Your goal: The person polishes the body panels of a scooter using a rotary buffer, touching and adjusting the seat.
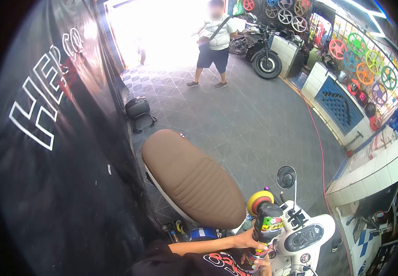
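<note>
A polisher (269, 223) with a black, sticker-covered body stands upright in front of me. Its round pad (259, 201), yellow with a red layer, is at the top end. My left hand (248, 239) is closed around the body below the stickers. Lower down, my right hand (264, 266) is wrapped round the polisher's lower part, partly cut off by the frame edge. Close beside both hands is a white scooter (311, 237) with a round mirror (286, 177). The scooter's brown ribbed seat (194, 179) extends away to the left.
A person (217, 41) stands near the bright doorway, beside a parked black motorcycle (263, 55). A black plastic sheet (70, 161) hangs along the left. A black case (138, 108) lies on the tiled floor. A pink hose (317, 133) runs along the right; coloured wheels (365, 73) hang there.
</note>
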